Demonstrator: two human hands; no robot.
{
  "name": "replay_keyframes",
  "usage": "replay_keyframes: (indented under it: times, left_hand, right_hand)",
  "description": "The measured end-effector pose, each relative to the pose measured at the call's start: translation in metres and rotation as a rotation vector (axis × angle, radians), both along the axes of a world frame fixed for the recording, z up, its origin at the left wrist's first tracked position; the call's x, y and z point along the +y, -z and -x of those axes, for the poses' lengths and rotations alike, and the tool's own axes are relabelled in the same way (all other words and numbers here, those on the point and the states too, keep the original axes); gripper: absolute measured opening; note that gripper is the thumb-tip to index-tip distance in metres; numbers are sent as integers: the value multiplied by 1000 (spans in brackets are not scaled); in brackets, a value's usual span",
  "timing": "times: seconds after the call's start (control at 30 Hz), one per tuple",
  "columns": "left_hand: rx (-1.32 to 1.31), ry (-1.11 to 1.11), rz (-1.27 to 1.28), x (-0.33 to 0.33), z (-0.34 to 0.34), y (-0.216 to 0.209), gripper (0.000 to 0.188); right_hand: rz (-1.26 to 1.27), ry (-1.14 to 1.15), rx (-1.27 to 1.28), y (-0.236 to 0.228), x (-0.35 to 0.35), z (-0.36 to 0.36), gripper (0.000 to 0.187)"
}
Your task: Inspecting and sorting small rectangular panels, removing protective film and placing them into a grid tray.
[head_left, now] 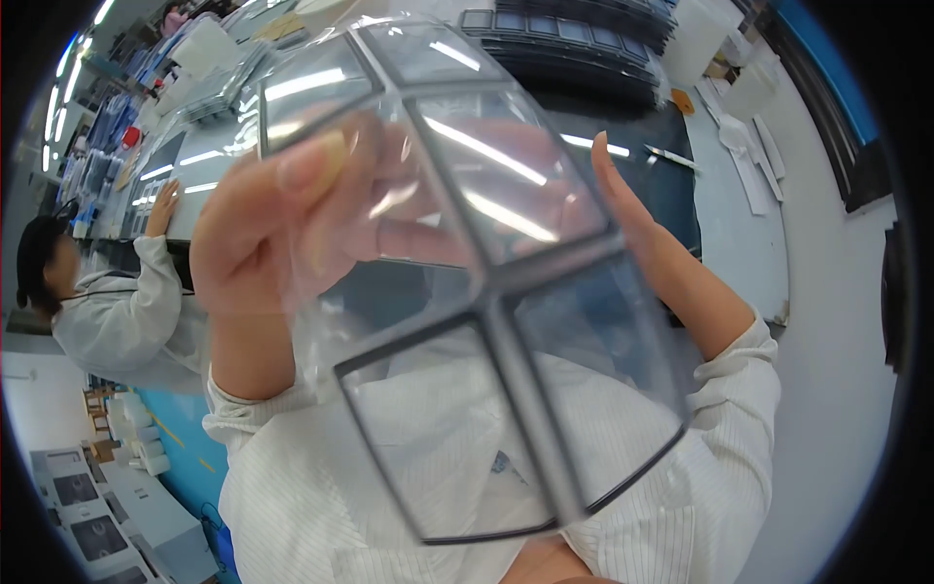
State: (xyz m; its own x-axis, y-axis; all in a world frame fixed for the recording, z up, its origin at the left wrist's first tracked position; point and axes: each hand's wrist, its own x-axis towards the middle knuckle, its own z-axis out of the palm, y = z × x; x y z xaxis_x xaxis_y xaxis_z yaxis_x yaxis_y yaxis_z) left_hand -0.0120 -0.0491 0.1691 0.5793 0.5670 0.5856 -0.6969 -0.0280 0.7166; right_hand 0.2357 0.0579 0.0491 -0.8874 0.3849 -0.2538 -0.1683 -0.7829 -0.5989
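Note:
A clear plastic sheet [545, 292] with several black-framed window panels is held up close before me, tilted, with bright light streaks reflected on it. My left hand [253, 224] grips its left edge, thumb across the front, and some of its fingers show blurred through the plastic. At the sheet's right edge is my right hand [632, 209], its thumb stretched up and apart. The fingers of that hand lie extended behind the sheet and show faintly through it; whether they touch it I cannot tell.
Beyond the sheet lies a dark work mat [671, 141] with a white-and-dark pen-like tool [672, 158]. Stacked black trays [564, 54] of framed panels stand at the back. White strips [744, 161] lie at the right. A co-worker [117, 302] sits on the left, a hand on the table.

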Motion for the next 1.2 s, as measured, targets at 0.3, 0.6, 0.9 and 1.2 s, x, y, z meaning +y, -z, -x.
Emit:
replay_keyframes:
  times: [0.3,0.6,0.9,1.2]
  left_hand:
    - [666,-452,654,-3,26,77,27]
    - [794,-770,789,-22,-30,161,30]
    - [586,-1136,682,-35,-45,184,40]
    - [1502,-1292,389,-47,-67,186,42]
  right_hand:
    - [-594,339,-432,-4,6,-103,21]
    - [-713,489,-796,15,-14,-144,21]
    - [-774,659,-891,30,-22,-164,28]
    - [-759,682,-921,33,-21,-164,28]
